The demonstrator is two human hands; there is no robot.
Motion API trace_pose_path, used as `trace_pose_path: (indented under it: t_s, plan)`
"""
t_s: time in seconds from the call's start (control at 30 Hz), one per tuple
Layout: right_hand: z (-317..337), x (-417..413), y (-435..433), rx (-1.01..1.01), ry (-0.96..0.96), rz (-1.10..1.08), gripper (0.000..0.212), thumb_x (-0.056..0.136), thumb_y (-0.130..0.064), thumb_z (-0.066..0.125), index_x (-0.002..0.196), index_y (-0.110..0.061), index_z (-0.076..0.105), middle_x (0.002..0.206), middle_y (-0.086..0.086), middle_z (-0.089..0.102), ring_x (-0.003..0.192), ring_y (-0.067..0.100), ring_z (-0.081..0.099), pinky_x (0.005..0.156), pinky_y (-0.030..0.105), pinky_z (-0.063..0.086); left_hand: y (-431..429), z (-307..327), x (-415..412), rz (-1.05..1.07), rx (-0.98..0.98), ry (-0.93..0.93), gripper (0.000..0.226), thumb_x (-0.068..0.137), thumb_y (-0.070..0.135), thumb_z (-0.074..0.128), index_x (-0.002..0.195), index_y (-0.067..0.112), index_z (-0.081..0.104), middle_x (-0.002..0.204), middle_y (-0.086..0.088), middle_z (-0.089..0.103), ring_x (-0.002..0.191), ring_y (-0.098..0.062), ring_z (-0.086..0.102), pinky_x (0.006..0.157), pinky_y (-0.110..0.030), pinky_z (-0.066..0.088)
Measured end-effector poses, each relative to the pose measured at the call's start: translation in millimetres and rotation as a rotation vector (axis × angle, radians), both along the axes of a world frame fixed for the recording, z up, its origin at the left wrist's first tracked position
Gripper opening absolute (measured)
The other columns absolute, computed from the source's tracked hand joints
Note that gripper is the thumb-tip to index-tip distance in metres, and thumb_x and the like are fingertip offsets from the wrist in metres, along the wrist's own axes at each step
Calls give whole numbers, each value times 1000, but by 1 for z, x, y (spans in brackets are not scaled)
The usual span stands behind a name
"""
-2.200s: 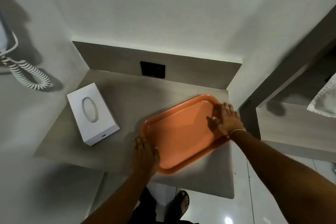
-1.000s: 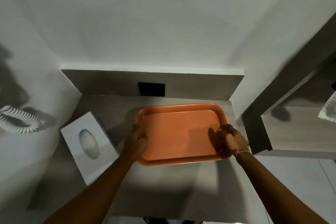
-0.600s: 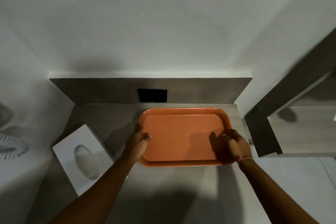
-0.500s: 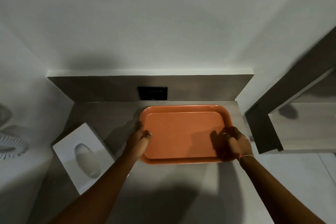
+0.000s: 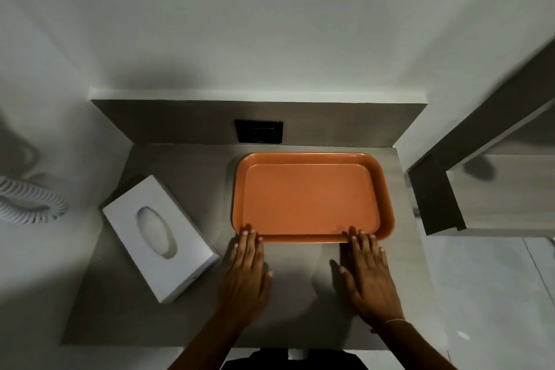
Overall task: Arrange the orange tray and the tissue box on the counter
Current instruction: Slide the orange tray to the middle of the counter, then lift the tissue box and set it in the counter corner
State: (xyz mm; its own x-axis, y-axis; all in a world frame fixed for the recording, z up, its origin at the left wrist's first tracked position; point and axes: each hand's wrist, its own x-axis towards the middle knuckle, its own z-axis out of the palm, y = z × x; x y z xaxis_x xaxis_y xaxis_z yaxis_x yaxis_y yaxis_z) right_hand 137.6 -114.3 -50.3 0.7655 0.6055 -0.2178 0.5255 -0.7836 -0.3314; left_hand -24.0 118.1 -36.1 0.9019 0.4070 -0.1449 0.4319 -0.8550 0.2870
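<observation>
Far out to the left of both hands, a white coiled cord [image 5: 28, 204] hangs against the wall. Nearer, just left of the left hand, the white tissue box [image 5: 160, 237] lies flat on the grey counter [image 5: 192, 177], turned at an angle, with its oval opening facing up; a pale sheet seems to show in the opening, though the dim light makes it hard to be sure. A narrow strip of counter separates the box from the hand.

The left hand [image 5: 247, 273] lies flat and open on the counter, palm down, gripping nothing; its fingertips [image 5: 248, 233] reach the near-left corner of the orange tray [image 5: 310, 198]. The tray sits flat on the counter directly beyond both hands, long side toward the person, square to the back panel, and holds nothing. Above it on the back panel is a dark wall socket [image 5: 259, 131].

The right hand [image 5: 368, 276] is likewise spread open and flat, holding nothing, fingertips touching the tray's near rim toward its right end. A thin bracelet [image 5: 395, 321] circles that wrist. Right of this hand stands a wooden cabinet [image 5: 492, 192].
</observation>
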Motion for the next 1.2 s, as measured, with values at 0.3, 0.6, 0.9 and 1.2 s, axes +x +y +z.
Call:
trace_pose_path:
  t_s: [0.3, 0.6, 0.9, 1.2]
  plan:
    - [-11, 8, -5, -109, -3, 16, 68, 96, -61, 9, 147, -32, -25, 159, -7, -24, 144, 10, -26, 117, 39, -12, 16, -11, 2, -13, 10, 77, 69, 95, 45, 27, 152, 12, 7, 161, -6, 2, 151, -25, 1, 119, -37, -2]
    - [-5, 26, 4, -91, -51, 37, 67, 97, -58, 11, 149, -29, -19, 160, -4, -19, 146, 13, -22, 118, 44, -10, 30, -4, 23, -55, 80, 119, 66, 94, 42, 34, 149, 6, 23, 158, -13, 24, 148, -28, 22, 117, -41, 10]
    - [8, 30, 17, -88, -26, -19, 70, 96, -58, 12, 151, -26, -18, 162, 1, -13, 148, 19, -16, 117, 48, -15, 34, 1, 28, -56, 84, 64, 67, 96, 45, 22, 151, 10, 9, 161, -9, 5, 151, -26, 5, 121, -41, 1]
    - [62, -26, 173, 364, 124, 398, 66, 99, -46, 28, 154, -20, 4, 163, -2, 1, 149, 7, -4, 121, 30, -1, 98, 43, -57, 448, -81, -131, 72, 91, 52, 18, 152, 15, 9, 163, -7, 1, 150, -21, -1, 120, -43, 16]
